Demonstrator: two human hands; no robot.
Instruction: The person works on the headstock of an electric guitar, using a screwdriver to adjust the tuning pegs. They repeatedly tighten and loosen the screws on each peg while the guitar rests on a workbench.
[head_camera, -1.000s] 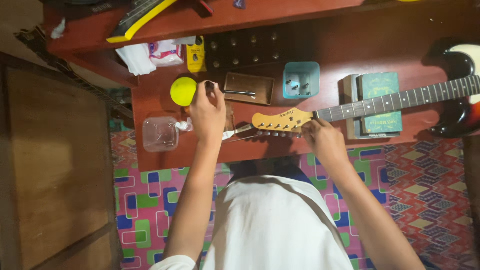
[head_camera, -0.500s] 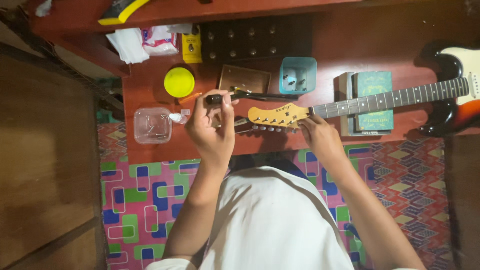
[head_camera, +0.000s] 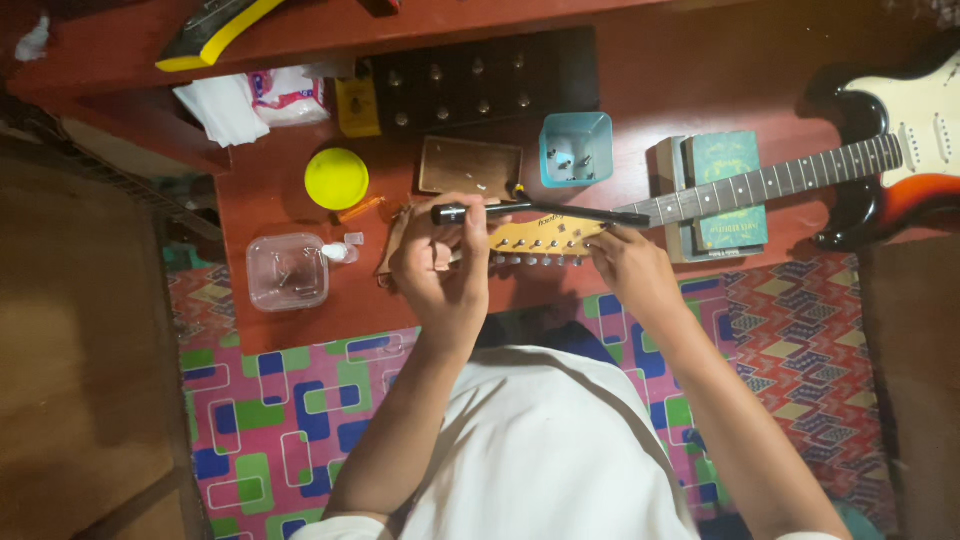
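An electric guitar lies across the red table (head_camera: 270, 195), its wooden headstock (head_camera: 545, 238) in front of me and its neck (head_camera: 770, 182) running right to the sunburst body (head_camera: 900, 150). My left hand (head_camera: 440, 265) is shut on a long black rod-like tool (head_camera: 530, 211), held level just above the headstock. My right hand (head_camera: 625, 265) rests on the headstock's near edge where the neck begins, fingers curled on it.
A yellow round lid (head_camera: 336, 178), a clear plastic tub (head_camera: 286, 270), a small brown tray (head_camera: 470, 166) and a teal cup (head_camera: 576, 148) stand around the headstock. Green books (head_camera: 725, 190) prop the neck. A dark pegged board (head_camera: 480, 80) lies behind. Patterned mat below.
My left hand has moved from the yellow lid toward the headstock, bringing the black tool over it. My right hand stays at the headstock.
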